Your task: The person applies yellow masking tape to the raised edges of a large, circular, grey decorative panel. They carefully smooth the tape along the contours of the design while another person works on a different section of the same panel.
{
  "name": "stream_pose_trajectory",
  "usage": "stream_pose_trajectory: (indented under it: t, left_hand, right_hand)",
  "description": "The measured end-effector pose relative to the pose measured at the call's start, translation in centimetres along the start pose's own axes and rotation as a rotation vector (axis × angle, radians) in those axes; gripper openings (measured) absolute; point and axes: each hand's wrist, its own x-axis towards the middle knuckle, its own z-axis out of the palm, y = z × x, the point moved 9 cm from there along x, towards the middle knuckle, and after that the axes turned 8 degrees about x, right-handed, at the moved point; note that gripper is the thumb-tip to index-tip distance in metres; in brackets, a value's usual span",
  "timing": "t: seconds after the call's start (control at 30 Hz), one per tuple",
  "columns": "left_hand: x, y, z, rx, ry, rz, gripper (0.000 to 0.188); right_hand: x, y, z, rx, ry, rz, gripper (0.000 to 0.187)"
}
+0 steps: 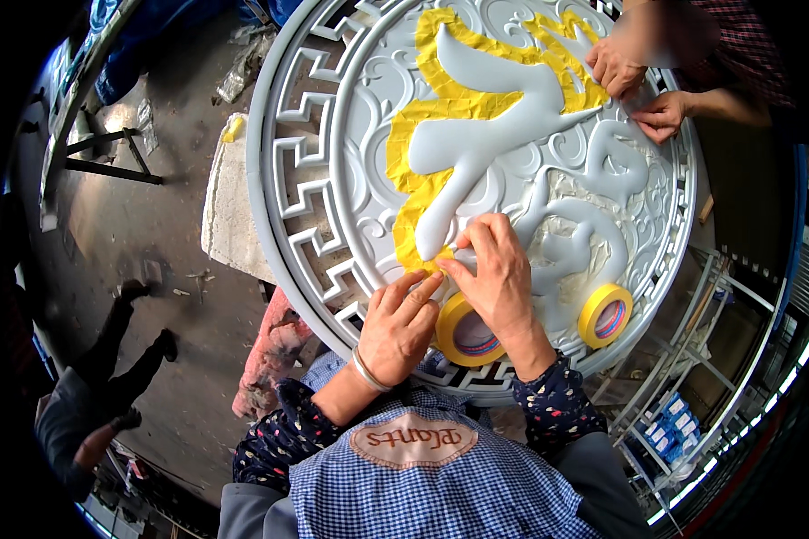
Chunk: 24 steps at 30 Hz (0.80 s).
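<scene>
**Yellow tape going round a big white relief disc**

Yellow masking tape runs along the edge of the raised white figure on a big round carved panel, which lies flat in front of the person. Both hands sit at the figure's lower tip: the left hand lies flat with fingers spread loose, touching the tape end, and the right hand pinches its fingertips narrow onto the same spot. A yellow tape roll sits just under the right hand, a second roll further right. At the top right, another person's hands press on the tape too.
</scene>
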Motion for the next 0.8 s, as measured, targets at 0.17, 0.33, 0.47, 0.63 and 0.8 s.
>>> stream_pose_trajectory:
  t: [0.17,0.33,0.47,0.63,0.8]
  left_hand:
    - [-0.2,-0.7,-1.2,-0.125,0.131,-0.091,0.026]
    - [-0.8,-2.0,-2.1,-0.276,0.176,-0.250,0.024]
    - [-1.5,-3.2,-1.7,-0.577,0.123,-0.483,0.017]
    - [-4.2,-4.2,2.0,-1.407,0.062,-0.822,0.019]
    - [-4.5,-3.5,2.1,-1.563,0.030,-0.782,0.023]
  right_hand:
    - [-0.1,0.1,-0.5,0.059,-0.083,0.000,0.052]
    - [-0.5,0.3,-0.4,0.070,-0.055,-0.003,0.055]
    - [-0.4,-0.8,-0.8,0.046,-0.132,-0.019,0.052]
    - [-1.9,-2.9,-1.8,0.340,-0.104,-0.019,0.024]
    - [-3.2,-3.7,-0.3,0.600,-0.130,0.179,0.014]
